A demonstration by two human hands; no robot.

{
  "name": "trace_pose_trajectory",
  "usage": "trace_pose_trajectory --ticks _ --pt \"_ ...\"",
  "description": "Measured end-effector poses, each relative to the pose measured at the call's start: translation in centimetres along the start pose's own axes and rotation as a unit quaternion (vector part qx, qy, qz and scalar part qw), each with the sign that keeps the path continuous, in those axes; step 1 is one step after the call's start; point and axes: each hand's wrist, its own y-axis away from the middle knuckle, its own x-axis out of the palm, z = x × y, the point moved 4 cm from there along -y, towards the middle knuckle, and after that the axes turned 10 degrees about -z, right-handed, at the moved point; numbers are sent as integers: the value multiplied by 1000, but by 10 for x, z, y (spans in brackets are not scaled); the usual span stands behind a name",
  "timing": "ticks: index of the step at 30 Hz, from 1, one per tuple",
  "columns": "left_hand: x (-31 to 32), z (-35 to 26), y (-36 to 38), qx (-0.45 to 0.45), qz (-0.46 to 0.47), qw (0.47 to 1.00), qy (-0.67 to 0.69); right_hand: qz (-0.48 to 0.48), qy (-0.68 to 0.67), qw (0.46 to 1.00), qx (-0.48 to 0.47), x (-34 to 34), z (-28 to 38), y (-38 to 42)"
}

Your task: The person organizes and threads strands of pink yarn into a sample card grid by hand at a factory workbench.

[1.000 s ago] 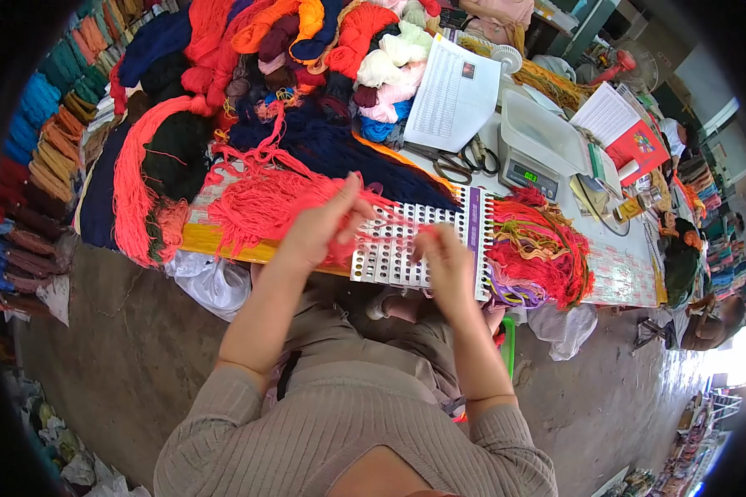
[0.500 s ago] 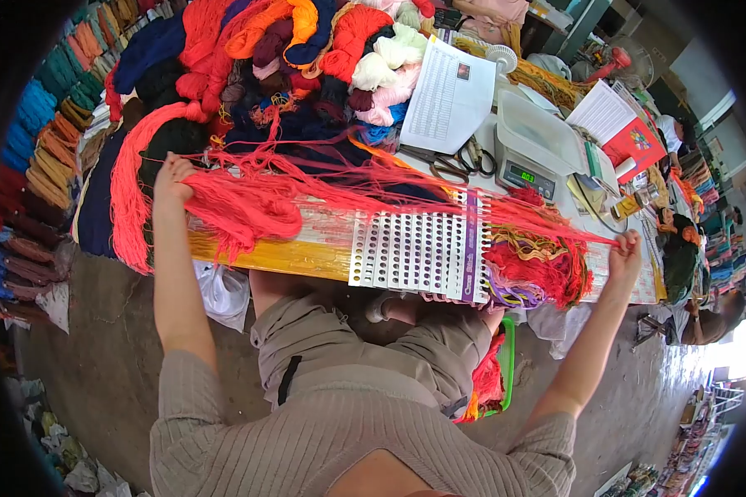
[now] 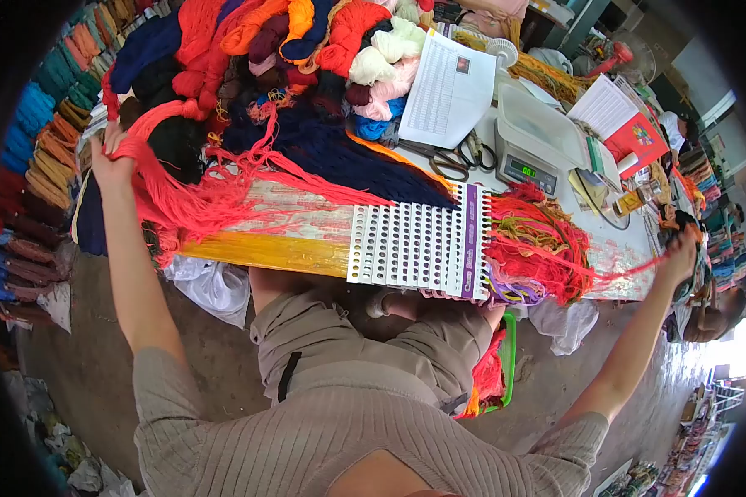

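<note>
My left hand (image 3: 113, 157) grips a thick bundle of coral-red yarn (image 3: 170, 195) at the table's left end, fingers closed round it. Loose strands run from the bundle to the right, ending by the white punched thread cards (image 3: 414, 248) with a purple strip. Far to the right, my right hand (image 3: 680, 255) is closed on a thin end of coral strands (image 3: 634, 271). Those strands reach back to a tangled red, olive and purple thread pile (image 3: 539, 248) beside the cards. Navy yarn (image 3: 340, 157) lies behind the cards.
Colourful yarn skeins (image 3: 352, 37) are heaped at the back. Scissors (image 3: 452, 164), a printed sheet (image 3: 448, 91) and a digital scale (image 3: 526, 172) with a clear tray (image 3: 539, 124) lie behind the cards. A green basket (image 3: 511, 356) stands below the table edge.
My left hand has moved left and up with the yarn bundle. My right hand has moved outward to the right, and the long strands across the cards have drawn away to the left.
</note>
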Motion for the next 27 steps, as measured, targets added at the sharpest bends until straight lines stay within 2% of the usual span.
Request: trace_pose_trajectory --ticks 1,2,3,4,5,6,7,8,10,12,13,15,17,19,21,22,23,25,27 --pt "57 57 44 -8 -11 1000 2 39 84 994 -50 33 0 31" --pt "80 100 65 -100 106 989 22 134 147 975 -97 44 -32 40" --pt "104 144 96 -62 79 989 -109 176 179 962 -106 91 -5 124" --pt "101 188 111 -138 76 984 -87 270 217 936 -59 111 -19 166" --pt "105 229 137 -147 1 980 -133 328 195 923 -56 131 -34 214" --pt "86 268 147 -221 22 959 -173 400 120 908 37 146 -71 254" --pt "77 304 168 -263 -4 940 -218 453 222 862 -44 167 -50 308" --pt "63 336 186 -331 -31 912 -241 493 205 846 12 176 -59 345" --pt "47 391 225 -420 -54 873 -244 567 165 806 53 190 -80 404" --pt "12 423 248 -539 -85 799 -254 587 171 788 76 197 -114 434" --pt "15 429 259 -561 -100 777 -267 588 190 781 93 199 -128 440" --pt "17 436 270 -563 -99 758 -312 587 209 774 112 198 -147 449" --pt "14 445 267 -569 -101 747 -329 550 247 795 73 195 -155 451" --pt "16 449 263 -568 -96 738 -352 551 261 787 91 196 -159 451" --pt "13 458 257 -565 -41 720 -401 535 268 794 105 196 -158 450" --pt "25 455 257 -501 -39 718 -481 536 270 793 104 197 -157 451" --pt "20 461 256 -502 -40 719 -478 531 269 801 71 196 -154 452" --pt "11 473 246 -421 47 739 -523 526 268 806 36 196 -153 450" --pt "3 482 241 -423 23 734 -530 564 233 790 64 199 -160 451"
